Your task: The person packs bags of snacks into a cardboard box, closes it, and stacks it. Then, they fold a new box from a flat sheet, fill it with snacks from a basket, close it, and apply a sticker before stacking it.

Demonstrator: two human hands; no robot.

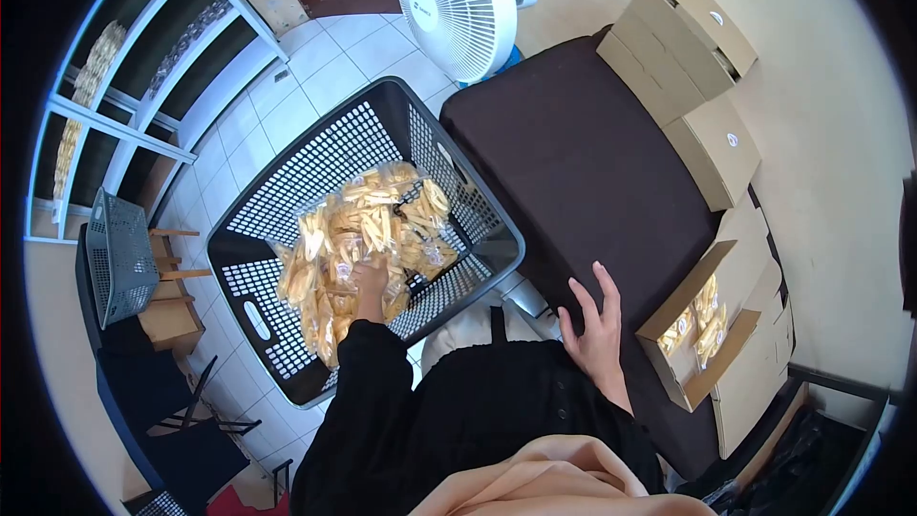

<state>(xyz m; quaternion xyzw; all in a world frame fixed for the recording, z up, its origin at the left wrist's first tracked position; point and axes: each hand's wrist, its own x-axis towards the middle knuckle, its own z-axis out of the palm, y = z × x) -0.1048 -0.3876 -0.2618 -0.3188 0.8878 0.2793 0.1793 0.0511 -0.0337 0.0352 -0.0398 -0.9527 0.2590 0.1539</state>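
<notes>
Wears a peach scarf (564,478) closest to the camera, loosely draped over a black top (478,392). With the left hand (371,275), reaches over the near side of a large dark basket (492,250) and in among the clear packets of pale yellow strips (377,225) heaped inside.

Could easily tear a thin wrapper or snap the strips by pressing hard or tugging at a packet wedged under others. Might also drag neighbouring packets along by pinching two slick wrappers at once, or start a small slide by pulling from low in the heap. Could drop a packet between basket and dark padded bench (564,134) on a loose hold by one corner, or catch the black sleeve on the rim by leaning in too low.

Seems to curl the left fingers down onto the packets, touching at least the upper ones; impossible to tell, with the tips hidden, whether clamped on one or merely resting. With the right hand (597,330), holds nothing: spreads the fingers well apart, thumb clear of the rest, over the near part of the bench. Cannot tell whether touching the bench cover. Has, just beyond that hand, an open carton (680,296) with more wrapped packets (709,325) lying inside.
</notes>
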